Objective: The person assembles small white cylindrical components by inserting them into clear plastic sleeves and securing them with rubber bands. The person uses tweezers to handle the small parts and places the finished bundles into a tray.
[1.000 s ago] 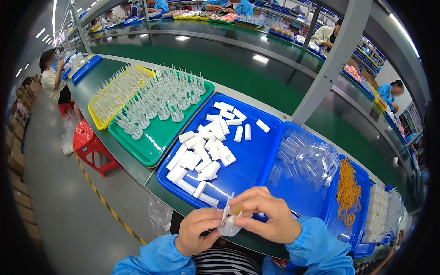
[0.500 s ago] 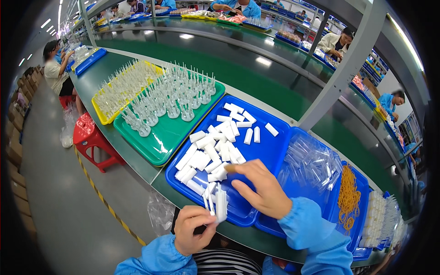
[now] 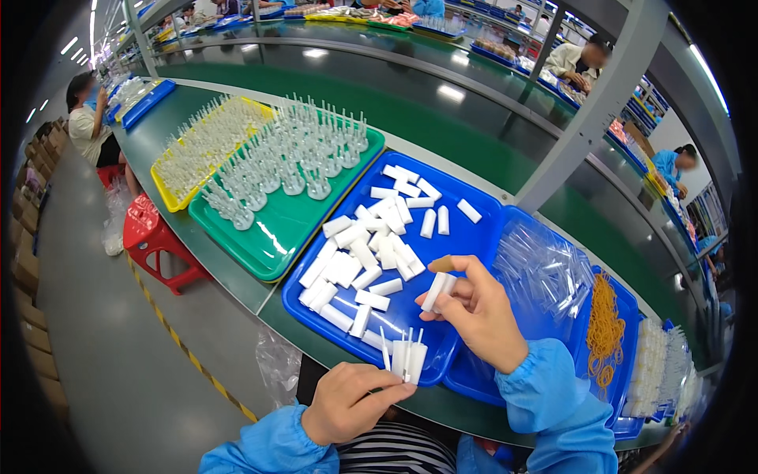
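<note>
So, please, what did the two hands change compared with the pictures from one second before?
The right hand has left the pronged piece, moved forward over the blue tray and taken hold of a white block. The left hand still holds the pronged piece near the tray's close edge. The green tray and rubber bands stayed in place.

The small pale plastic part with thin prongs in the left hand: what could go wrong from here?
The left hand pinches the pronged part low, so it might tip or slip. Its thin prongs stand exposed and could bend if knocked. The right hand's white block, held above the blue plastic tray, might fall among the loose white blocks.
</note>
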The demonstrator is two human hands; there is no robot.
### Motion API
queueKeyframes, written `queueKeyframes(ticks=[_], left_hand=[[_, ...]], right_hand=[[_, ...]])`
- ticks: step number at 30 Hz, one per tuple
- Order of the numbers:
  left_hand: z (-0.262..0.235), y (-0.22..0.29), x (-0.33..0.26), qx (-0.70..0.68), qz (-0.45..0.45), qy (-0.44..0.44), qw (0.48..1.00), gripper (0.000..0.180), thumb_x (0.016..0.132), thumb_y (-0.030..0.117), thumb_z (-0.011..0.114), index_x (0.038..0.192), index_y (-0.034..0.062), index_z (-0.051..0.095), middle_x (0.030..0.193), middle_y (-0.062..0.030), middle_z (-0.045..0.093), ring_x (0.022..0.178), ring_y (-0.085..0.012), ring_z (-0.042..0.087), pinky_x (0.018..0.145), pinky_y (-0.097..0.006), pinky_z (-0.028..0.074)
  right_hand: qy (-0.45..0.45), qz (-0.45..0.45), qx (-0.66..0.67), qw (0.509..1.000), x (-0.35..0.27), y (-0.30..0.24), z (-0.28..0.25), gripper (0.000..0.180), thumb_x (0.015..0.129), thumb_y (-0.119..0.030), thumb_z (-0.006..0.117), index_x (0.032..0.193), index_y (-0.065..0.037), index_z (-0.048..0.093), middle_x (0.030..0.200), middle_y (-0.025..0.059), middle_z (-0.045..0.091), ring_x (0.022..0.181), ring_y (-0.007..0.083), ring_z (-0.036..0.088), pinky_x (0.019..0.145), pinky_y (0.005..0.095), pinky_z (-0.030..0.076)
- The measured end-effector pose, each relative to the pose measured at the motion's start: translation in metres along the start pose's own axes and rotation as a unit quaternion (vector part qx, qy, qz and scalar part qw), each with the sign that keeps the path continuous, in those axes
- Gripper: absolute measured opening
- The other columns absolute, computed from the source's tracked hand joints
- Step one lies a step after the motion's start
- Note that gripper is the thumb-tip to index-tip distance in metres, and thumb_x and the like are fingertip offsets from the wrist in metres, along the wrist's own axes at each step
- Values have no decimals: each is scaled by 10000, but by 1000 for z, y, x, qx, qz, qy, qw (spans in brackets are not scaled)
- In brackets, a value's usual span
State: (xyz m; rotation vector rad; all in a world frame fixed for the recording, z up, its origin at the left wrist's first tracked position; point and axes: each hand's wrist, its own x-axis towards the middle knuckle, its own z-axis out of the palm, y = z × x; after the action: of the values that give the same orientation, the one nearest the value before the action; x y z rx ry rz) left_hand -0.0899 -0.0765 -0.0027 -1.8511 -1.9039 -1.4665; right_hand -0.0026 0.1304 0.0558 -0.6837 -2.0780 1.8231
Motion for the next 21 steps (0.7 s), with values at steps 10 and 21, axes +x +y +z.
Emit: queueKeyframes(ticks=[10,21], left_hand=[[4,-1,10,-1,31,-34,999,397,696,93,770,1091,110,727,1071,-40,660,853,-217,637,705,-329,529],[11,-8,-2,-88,-15,93,992,445,671,-7,853,1053,86,646,972,-85,668,799,-237,671,668,-327,541]], right_hand=[[-130,-56,-153,978,-34,-2,-18,282,913,-105,707,1159,19,642,1151,140,670,1021,194,662,914,311,525],[-153,-131,-128,971,-27,1,-9,341,894,-112,733,1202,-17,623,1175,109,663,1097,211,630,973,358,481]])
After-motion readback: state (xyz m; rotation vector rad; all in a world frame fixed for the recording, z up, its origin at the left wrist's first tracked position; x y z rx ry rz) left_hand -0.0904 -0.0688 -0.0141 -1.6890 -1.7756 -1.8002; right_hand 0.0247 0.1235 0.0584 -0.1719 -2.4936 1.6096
